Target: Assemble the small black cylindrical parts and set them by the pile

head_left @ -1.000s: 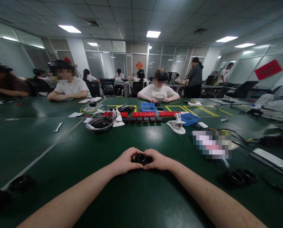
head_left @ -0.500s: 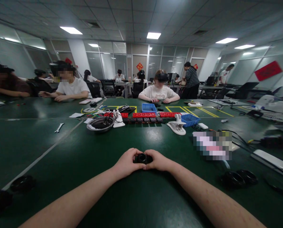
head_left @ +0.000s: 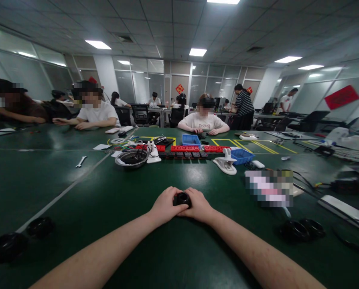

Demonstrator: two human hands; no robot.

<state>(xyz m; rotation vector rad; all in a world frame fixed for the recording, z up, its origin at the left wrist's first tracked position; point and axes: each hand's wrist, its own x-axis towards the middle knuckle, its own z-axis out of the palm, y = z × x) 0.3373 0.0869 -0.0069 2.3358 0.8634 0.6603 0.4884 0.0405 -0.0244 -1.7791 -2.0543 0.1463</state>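
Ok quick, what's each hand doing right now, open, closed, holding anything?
Left hand: closed on the small black ring-shaped part.
Right hand: closed on the same part from the other side.

Both forearms extended; left hand (head_left: 165,206), right hand (head_left: 199,206) cupped together.

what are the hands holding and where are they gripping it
Both the left hand and right hand hold a small black ring-shaped part, fingers pinching its outer sides.

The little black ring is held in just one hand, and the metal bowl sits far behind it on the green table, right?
Not quite: the head view shows both hands, left hand and right hand, holding the little black ring. The metal bowl does sit far behind on the green table.
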